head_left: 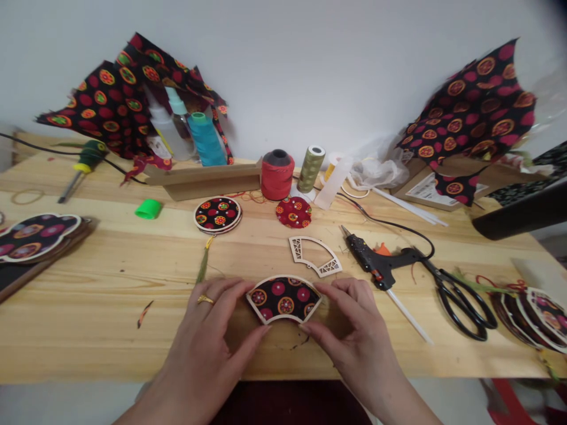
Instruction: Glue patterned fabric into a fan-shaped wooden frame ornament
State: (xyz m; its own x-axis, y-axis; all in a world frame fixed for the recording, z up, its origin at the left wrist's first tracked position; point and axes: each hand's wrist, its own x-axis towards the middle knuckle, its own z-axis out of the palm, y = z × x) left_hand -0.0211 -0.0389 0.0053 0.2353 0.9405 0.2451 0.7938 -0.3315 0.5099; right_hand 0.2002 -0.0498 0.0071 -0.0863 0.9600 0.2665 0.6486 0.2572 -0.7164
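Note:
A fan-shaped wooden piece covered in black fabric with red and orange circles [283, 298] lies near the table's front edge. My left hand [212, 330], with a gold ring, pinches its left end between thumb and fingers. My right hand [349, 327] pinches its right end the same way. Just behind it lies a bare wooden fan-shaped cut-out frame [315, 255]. A black glue gun [376, 262] with a white glue stick lies to the right of my right hand.
Black scissors [465, 301] lie right of the glue gun. Round fabric-covered discs [217, 214], thread spools [277, 175], bottles [168, 130], a green cap [149, 209], a screwdriver [82, 168] and patterned fabric [473, 112] sit further back. Stacked covered pieces [38, 233] lie at both sides.

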